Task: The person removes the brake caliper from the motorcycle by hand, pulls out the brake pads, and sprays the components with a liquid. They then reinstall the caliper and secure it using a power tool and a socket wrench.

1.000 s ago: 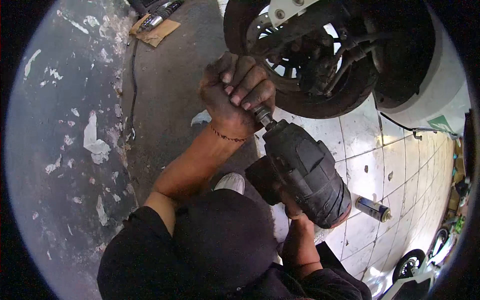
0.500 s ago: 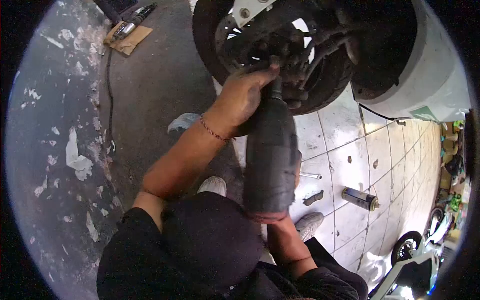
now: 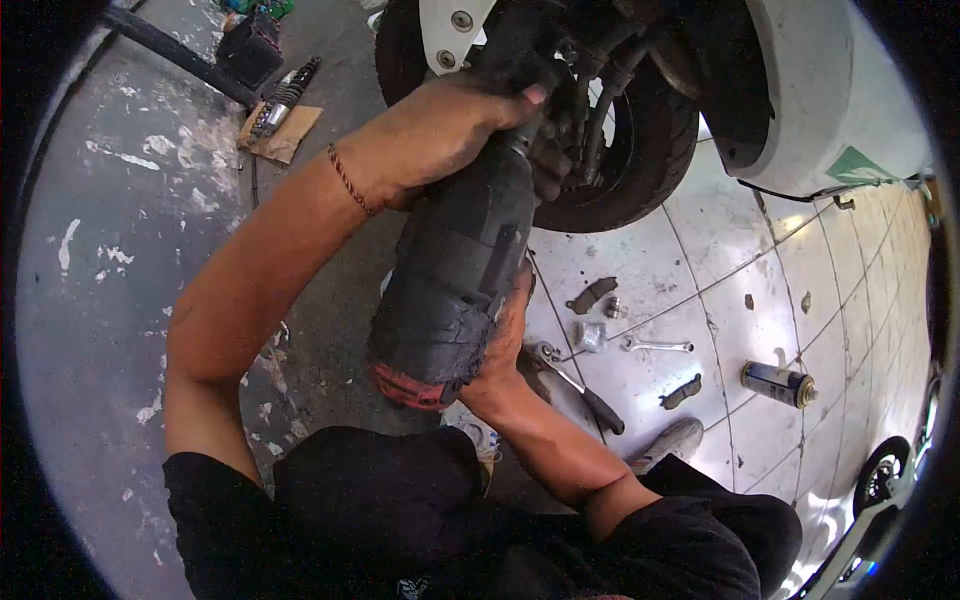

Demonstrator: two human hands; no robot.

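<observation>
A bulky black impact wrench (image 3: 455, 270) with a red rear end points up toward the hub area of a wheel (image 3: 655, 150). My left hand (image 3: 450, 125), with a braided cord at its wrist, is wrapped round the tool's front end beside the wheel. Below the tool's body, my right hand (image 3: 505, 335) grips it from the right side; its fingers are mostly hidden behind the body. The socket tip lies among dark parts near the wheel, and its exact contact is hidden.
On the white tiles lie a ratchet (image 3: 580, 388), a combination wrench (image 3: 658, 346), brake pads (image 3: 682, 392), a small plastic packet (image 3: 590, 336) and a spray can (image 3: 778, 384). A shock absorber (image 3: 285, 98) rests on cardboard at upper left. White bodywork (image 3: 830, 90) hangs at upper right.
The wrench has gone from below the wheel up to its hub area, its rear swinging left. Both hands moved with it. The view has shifted, showing more floor tools.
</observation>
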